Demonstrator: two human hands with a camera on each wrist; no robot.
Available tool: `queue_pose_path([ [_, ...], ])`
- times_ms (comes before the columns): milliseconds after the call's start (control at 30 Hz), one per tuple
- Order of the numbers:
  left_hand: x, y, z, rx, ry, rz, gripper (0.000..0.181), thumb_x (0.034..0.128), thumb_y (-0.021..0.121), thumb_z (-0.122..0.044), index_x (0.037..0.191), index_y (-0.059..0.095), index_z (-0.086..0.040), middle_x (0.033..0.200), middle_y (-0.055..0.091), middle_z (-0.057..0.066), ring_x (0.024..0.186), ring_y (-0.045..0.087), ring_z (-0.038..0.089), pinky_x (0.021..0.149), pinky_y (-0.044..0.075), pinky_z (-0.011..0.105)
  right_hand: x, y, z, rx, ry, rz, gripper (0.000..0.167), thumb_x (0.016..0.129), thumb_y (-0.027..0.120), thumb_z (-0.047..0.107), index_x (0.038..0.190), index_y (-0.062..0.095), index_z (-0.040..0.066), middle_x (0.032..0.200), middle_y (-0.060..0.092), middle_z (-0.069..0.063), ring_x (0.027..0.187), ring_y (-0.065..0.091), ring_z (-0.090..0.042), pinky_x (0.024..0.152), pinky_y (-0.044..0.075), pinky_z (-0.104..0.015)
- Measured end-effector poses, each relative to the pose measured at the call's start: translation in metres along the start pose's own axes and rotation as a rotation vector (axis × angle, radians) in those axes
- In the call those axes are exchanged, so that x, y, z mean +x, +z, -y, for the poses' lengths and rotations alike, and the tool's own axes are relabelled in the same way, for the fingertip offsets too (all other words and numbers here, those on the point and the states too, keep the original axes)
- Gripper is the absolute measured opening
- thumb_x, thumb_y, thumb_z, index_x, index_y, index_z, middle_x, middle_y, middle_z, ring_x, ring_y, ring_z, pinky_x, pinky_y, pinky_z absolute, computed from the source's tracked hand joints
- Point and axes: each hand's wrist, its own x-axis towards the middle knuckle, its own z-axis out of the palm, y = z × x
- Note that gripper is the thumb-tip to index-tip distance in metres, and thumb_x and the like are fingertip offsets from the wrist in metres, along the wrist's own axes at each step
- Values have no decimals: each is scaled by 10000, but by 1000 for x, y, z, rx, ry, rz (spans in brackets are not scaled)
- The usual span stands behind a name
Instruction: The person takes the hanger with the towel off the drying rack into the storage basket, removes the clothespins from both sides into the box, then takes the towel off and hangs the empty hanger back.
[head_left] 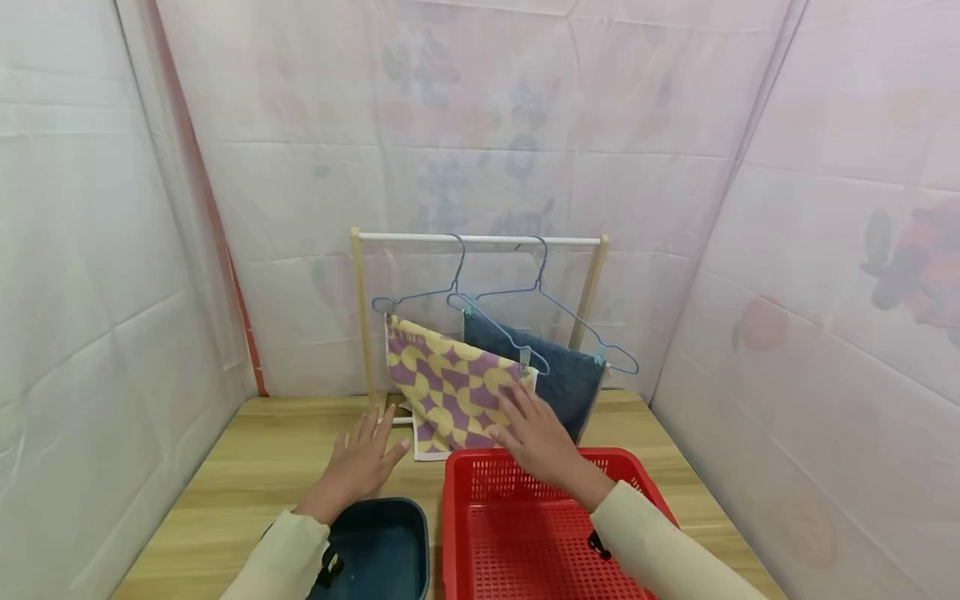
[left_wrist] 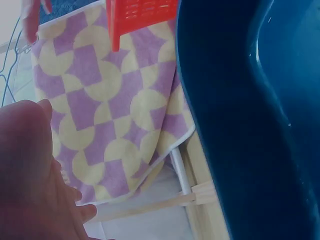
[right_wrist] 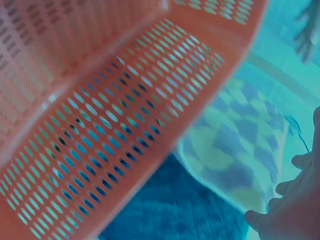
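Observation:
A yellow-and-purple patterned towel [head_left: 442, 383] hangs slanting from a blue wire hanger [head_left: 495, 323], held by clips at its top corners. Behind it to the right, a dark blue towel [head_left: 566, 379] is clipped to a second blue hanger [head_left: 573, 312]. My right hand [head_left: 536, 437], fingers spread, is in front of the patterned towel's lower right side; whether it touches the cloth I cannot tell. To the left of that towel, my left hand [head_left: 358, 460] is spread above the table, holding nothing. In the left wrist view the patterned towel [left_wrist: 100, 100] lies beyond the hand.
Both hangers hook over the white bar [head_left: 412, 237] of a small wooden-legged rack. A red perforated basket [head_left: 457, 533] stands in front at the right, under my right forearm. Beside it is a dark blue tub [head_left: 423, 542]. Patterned white sheets [head_left: 300, 192] enclose the wooden table [head_left: 217, 492].

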Motion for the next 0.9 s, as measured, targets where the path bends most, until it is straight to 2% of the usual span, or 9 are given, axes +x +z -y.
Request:
queue_pose_path([
  [133, -1, 2, -1, -5, -14, 34, 794, 1038, 370, -598, 1632, 114, -138, 1693, 37, 180, 1540, 59, 450, 1130, 14, 762, 7, -18, -1, 24, 43, -38, 666, 1050, 466, 455, 1585, 311, 90, 1673, 198, -156, 1553, 114, -385, 1202, 181, -628],
  [267, -5, 4, -1, -7, -29, 46, 810, 1026, 371, -622, 1633, 112, -152, 1697, 26, 168, 1542, 69, 446, 1136, 15, 756, 9, -30, -1, 25, 71, -44, 681, 1050, 459, 478, 1597, 286, 109, 1679, 181, -149, 1557, 98, -382, 1204, 179, -625],
  [433, -8, 4, 1, -10, -36, 39, 801, 1030, 382, -611, 1631, 130, -146, 1691, 44, 187, 1534, 86, 459, 1130, 16, 763, 11, -37, -5, 16, 72, -64, 699, 1047, 441, 514, 1596, 289, 111, 1676, 183, -158, 1556, 96, -382, 1196, 187, -639],
  [667, -15, 9, 0, -51, -31, 70, 782, 1032, 364, -614, 1626, 176, -141, 1685, 89, 197, 1531, 107, 459, 1126, 36, 767, 12, -48, -16, 6, 84, -85, 688, 1055, 411, 521, 1599, 281, 119, 1675, 175, -167, 1554, 96, -389, 1197, 182, -637],
  [900, -23, 17, -7, -70, -20, 76, 762, 1036, 352, -612, 1611, 241, -124, 1667, 169, 208, 1513, 183, 457, 1134, 105, 753, 16, -62, -29, -9, 118, -128, 664, 1056, 461, 451, 1594, 289, 102, 1675, 153, -183, 1552, 79, -403, 1193, 162, -655],
])
